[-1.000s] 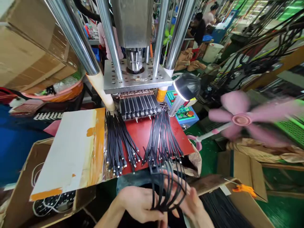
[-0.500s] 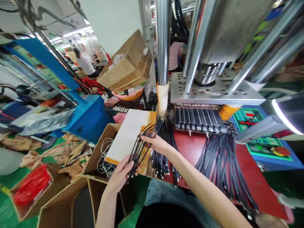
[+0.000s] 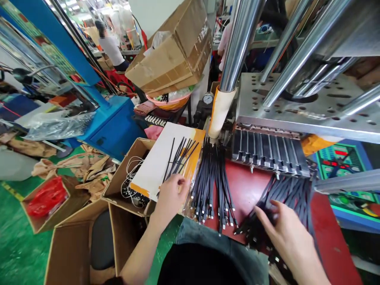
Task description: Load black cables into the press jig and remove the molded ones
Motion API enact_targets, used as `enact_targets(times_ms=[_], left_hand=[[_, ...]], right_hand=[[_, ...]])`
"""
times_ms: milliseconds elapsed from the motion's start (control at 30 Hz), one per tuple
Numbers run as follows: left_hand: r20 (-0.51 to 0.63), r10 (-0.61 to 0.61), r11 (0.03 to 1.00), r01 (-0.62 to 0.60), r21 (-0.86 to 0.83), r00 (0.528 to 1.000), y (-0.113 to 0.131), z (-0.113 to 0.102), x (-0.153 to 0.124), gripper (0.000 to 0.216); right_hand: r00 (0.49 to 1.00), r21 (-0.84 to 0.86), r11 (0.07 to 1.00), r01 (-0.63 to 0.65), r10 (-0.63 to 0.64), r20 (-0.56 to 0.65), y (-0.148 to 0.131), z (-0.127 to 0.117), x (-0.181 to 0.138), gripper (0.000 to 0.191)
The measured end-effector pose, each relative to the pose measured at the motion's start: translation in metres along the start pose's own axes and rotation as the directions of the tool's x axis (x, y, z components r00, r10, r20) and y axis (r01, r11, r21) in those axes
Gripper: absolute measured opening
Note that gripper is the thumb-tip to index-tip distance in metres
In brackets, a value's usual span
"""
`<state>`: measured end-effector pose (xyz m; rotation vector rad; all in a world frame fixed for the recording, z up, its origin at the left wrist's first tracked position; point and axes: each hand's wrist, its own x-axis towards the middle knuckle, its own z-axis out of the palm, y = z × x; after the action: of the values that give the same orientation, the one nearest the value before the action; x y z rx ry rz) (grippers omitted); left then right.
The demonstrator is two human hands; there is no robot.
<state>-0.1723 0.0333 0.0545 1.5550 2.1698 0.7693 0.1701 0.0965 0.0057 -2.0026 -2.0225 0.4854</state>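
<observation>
My left hand rests with curled fingers on the near ends of a small bunch of black cables lying on a white and orange board. My right hand lies over the right-hand pile of black cables on the red work surface, fingers bent onto them. A middle pile of black cables with metal plug ends lies between my hands. Behind them sits the grooved mould of the press.
Steel columns and a drilled plate rise above the mould. Open cardboard boxes stand at lower left, a blue machine further left, stacked cartons behind. A control panel is at right. Another person sits at far back left.
The bunch held up in both hands now lies on the white board under my left hand. My right hand has moved right onto the other cable pile. The view turned left.
</observation>
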Motion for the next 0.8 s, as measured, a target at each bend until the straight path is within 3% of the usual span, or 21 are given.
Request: enact_targets(times_ms=[100, 167, 267, 400, 500, 633, 733, 800], left_hand=[[0.192, -0.012, 0.986, -0.020, 0.166, 0.981, 0.034, 0.026, 0.031, 0.031], [0.284, -0.021, 0.969, -0.051, 0.241, 0.959, 0.044, 0.039, 0.046, 0.025], [0.335, 0.010, 0.974, -0.084, 0.208, 0.942, 0.046, 0.043, 0.057, 0.026], [0.351, 0.064, 0.988, -0.109, 0.109, 0.934, 0.043, 0.031, 0.058, 0.028], [0.337, 0.120, 0.991, -0.133, 0.015, 0.934, 0.048, 0.022, 0.053, 0.034], [0.279, 0.301, 0.914, -0.193, -0.356, 0.912, 0.067, 0.009, 0.041, 0.035], [0.396, 0.335, 0.812, -0.048, -0.581, 0.855, 0.083, 0.003, 0.025, 0.037], [0.574, 0.316, 0.764, 0.157, -0.626, 0.756, 0.092, 0.008, 0.015, 0.040]], right_hand=[[0.986, -0.214, 0.962, -0.168, 0.167, -0.026, 0.029, -0.002, -0.007, 0.079], [0.983, -0.224, 0.960, -0.170, 0.181, 0.027, 0.032, -0.002, -0.009, 0.068], [0.986, -0.159, 0.974, -0.160, 0.167, 0.030, 0.027, -0.001, -0.013, 0.060], [0.981, -0.128, 0.972, -0.195, 0.193, -0.030, 0.029, -0.005, -0.018, 0.073], [0.960, -0.173, 0.952, -0.252, 0.268, 0.081, 0.035, -0.013, -0.015, 0.067], [0.922, -0.256, 0.933, -0.254, 0.314, 0.227, 0.038, -0.029, -0.007, 0.049], [0.939, -0.201, 0.939, -0.278, 0.310, 0.149, 0.034, -0.042, -0.009, 0.049], [0.937, -0.128, 0.929, -0.346, 0.349, -0.002, 0.031, -0.047, -0.015, 0.052]])
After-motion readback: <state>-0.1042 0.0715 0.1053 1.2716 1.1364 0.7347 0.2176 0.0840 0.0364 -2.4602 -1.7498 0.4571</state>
